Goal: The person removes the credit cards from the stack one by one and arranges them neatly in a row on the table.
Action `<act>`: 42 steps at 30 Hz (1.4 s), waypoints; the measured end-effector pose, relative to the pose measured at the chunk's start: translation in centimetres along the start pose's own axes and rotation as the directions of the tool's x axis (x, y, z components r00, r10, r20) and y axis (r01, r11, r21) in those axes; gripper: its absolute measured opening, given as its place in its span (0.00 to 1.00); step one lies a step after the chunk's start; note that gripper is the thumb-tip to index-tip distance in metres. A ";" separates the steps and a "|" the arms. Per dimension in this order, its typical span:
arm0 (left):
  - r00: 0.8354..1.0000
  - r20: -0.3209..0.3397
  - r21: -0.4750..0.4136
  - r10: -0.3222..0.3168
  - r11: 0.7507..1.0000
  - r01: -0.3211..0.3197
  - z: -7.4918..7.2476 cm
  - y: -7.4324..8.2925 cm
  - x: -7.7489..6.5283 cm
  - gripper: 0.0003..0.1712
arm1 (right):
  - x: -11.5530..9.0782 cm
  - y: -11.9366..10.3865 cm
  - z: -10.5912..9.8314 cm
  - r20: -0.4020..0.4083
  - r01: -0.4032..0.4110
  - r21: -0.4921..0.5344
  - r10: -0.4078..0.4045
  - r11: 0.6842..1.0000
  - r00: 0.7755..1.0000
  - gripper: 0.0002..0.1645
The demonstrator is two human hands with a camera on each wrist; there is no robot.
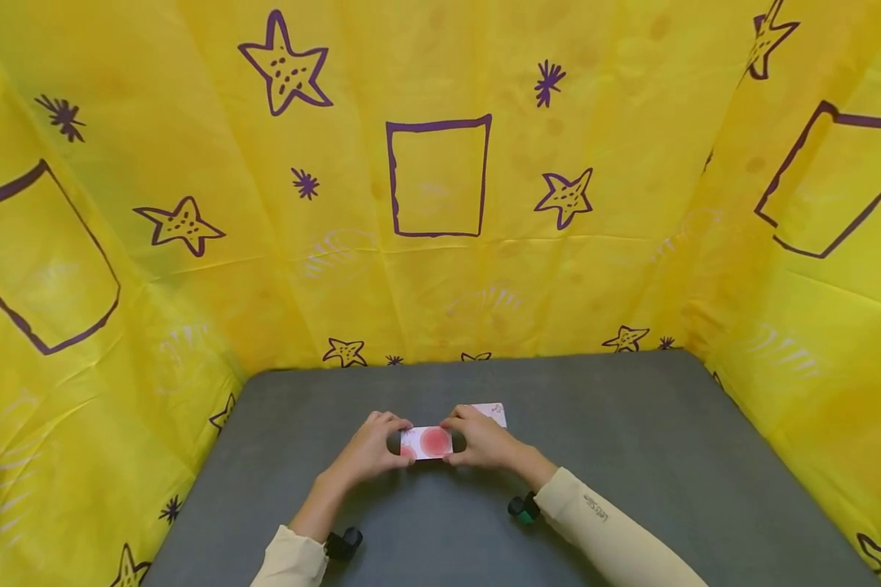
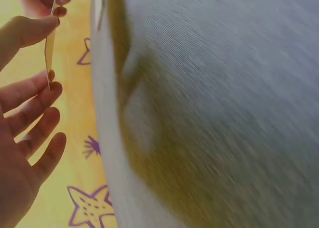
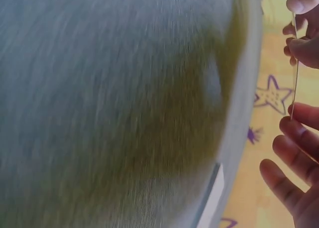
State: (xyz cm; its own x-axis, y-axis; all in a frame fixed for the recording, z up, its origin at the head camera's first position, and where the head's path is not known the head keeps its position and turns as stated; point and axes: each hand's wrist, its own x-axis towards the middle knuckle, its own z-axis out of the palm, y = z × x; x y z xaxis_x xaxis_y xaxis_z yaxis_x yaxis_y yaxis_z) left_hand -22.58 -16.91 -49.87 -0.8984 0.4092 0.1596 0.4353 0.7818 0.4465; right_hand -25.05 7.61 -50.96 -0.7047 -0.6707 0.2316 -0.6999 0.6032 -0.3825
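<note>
Small dark letters (image 1: pixel 596 507) ran along the right sleeve (image 1: pixel 624 545), near its cuff (image 1: pixel 551 491). They looked like "LetsSlim", a bit blurry.

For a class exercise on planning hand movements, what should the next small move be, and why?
Probably lower the thin white rectangular card with pinkish-red circles toward the dark grey, round-cornered table: the bare left hand and right hand grip its opposite ends, holding it clear of the surface.

At the frame's lower centre, the left-hand grip (image 1: pixel 373 445) and right-hand grip (image 1: pixel 486 439) pinch a pink-and-white card (image 1: pixel 429 443) over the grey bench (image 1: pixel 617 432).
</note>
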 end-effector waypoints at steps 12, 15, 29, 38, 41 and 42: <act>0.993 -0.002 0.004 -0.117 0.993 0.117 -0.7 -2.8 -3.6 0.27 | 2.8 -3.4 2.3 0.120 0.014 -0.092 -0.003 0.996 0.993 0.29; 0.993 -0.009 0.015 -0.116 0.993 0.116 -1.2 -3.5 -4.3 0.27 | 3.6 -4.2 3.0 0.119 0.026 -0.107 -0.013 0.994 0.993 0.29; 0.977 0.027 -0.013 -0.210 0.978 0.210 -3.6 -6.8 -7.5 0.26 | 6.6 -8.2 6.0 0.136 0.018 -0.190 0.008 0.982 0.991 0.27; 0.975 0.027 -0.018 -0.220 0.975 0.220 -4.4 -8.1 -9.0 0.27 | 7.5 -10.1 7.7 0.129 0.029 -0.267 0.006 0.963 0.992 0.24; 0.975 0.025 -0.019 -0.220 0.975 0.220 -4.4 -8.5 -9.4 0.27 | 7.6 -10.8 8.3 0.125 0.025 -0.289 0.011 0.957 0.992 0.24; 0.975 0.027 -0.016 -0.222 0.975 0.222 -4.5 -8.6 -9.6 0.27 | 7.6 -11.0 8.5 0.125 0.024 -0.296 0.014 0.955 0.992 0.24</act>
State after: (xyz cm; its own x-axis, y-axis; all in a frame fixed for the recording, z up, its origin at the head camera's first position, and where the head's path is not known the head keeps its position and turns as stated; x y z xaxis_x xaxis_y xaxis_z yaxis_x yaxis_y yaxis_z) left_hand -18.00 -29.63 -51.31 -0.9707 0.2381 0.0324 0.2236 0.8457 0.4846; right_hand -21.76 -7.80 -52.60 -0.6940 -0.7111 0.1129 -0.7199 0.6876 -0.0945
